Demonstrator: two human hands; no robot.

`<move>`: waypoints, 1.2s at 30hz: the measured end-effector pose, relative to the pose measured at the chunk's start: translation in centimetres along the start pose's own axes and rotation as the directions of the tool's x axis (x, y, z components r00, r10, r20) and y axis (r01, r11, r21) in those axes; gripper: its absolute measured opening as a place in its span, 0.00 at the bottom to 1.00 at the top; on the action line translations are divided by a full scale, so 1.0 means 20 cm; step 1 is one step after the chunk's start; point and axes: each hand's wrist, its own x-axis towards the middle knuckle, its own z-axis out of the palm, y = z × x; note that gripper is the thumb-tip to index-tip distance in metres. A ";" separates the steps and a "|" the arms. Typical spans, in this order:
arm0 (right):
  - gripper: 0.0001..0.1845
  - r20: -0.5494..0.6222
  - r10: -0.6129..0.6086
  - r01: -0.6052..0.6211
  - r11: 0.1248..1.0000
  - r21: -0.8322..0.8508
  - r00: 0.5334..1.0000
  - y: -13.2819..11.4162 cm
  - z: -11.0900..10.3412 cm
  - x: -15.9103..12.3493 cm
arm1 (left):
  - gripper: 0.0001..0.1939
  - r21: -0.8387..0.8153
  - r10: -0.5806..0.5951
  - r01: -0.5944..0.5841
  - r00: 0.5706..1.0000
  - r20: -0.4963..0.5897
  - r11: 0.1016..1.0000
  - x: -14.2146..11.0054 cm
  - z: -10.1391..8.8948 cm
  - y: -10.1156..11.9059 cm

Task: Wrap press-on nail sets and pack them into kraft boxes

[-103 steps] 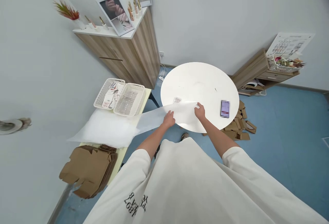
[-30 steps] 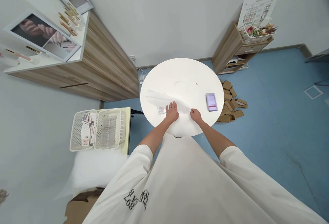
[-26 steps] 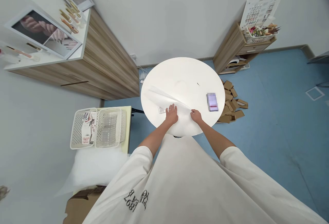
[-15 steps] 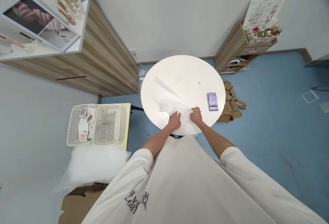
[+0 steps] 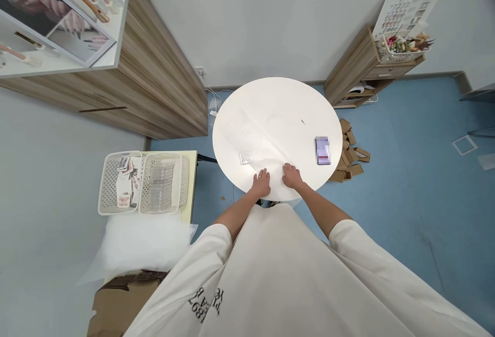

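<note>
In the head view, your left hand [image 5: 262, 182] lies palm down near the close edge of the round white counter [image 5: 286, 92], its fingers slightly apart on a thin, translucent white plastic sheet [image 5: 266, 154]. Your right hand [image 5: 292, 175] rests beside it, fingertips at the sheet's diagonal fold; you can't tell from here whether they pinch it. The sheet is spread over the counter's left half, and a small, clear, flat rectangular packet [image 5: 245, 158] seems to lie beneath it, left of your left hand.

The likeliest trouble is creasing: uneven pressure between your hands could skew that faint fold. Dragging the film might also shift the packet, since nothing visible pins it. A wide sweep rightward could knock the purple, pixelated rectangular object [image 5: 323, 150], which sits near the counter's right edge.
</note>
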 end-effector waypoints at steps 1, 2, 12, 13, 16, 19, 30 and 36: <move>0.31 -0.001 0.001 -0.001 1.000 -0.004 1.000 0.00 0.00 0.00 | 0.40 0.000 0.002 -0.002 1.000 0.005 1.000 0.01 0.00 0.00; 0.31 -0.001 0.004 -0.004 1.000 -0.004 1.000 0.00 0.00 0.00 | 0.41 0.000 0.004 -0.004 1.000 0.008 1.000 0.01 -0.01 0.00; 0.29 -0.050 0.146 -0.142 0.987 0.068 0.988 -0.06 0.03 -0.03 | 0.45 0.058 0.088 -0.089 0.996 0.031 0.994 0.08 -0.03 -0.07; 0.28 -0.055 0.155 -0.150 0.985 0.080 0.986 -0.06 0.03 -0.02 | 0.45 0.069 0.100 -0.102 0.995 0.030 0.992 0.09 -0.03 -0.08; 0.27 -0.064 0.159 -0.152 0.984 0.097 0.985 -0.05 0.04 -0.01 | 0.44 0.092 0.128 -0.130 0.991 0.025 0.987 0.12 -0.05 -0.11; 0.26 -0.060 0.159 -0.152 0.983 0.103 0.985 -0.05 0.04 0.01 | 0.44 0.105 0.144 -0.145 0.989 0.014 0.984 0.15 -0.08 -0.13; 0.24 -0.089 0.203 -0.179 0.959 0.220 0.975 -0.11 0.05 0.10 | 0.43 0.163 0.200 -0.187 0.977 -0.070 0.969 0.29 -0.17 -0.20; 0.25 -0.154 0.249 -0.166 0.893 0.418 0.956 -0.10 0.02 0.25 | 0.43 0.144 0.168 -0.144 0.971 -0.170 0.979 0.37 -0.33 -0.19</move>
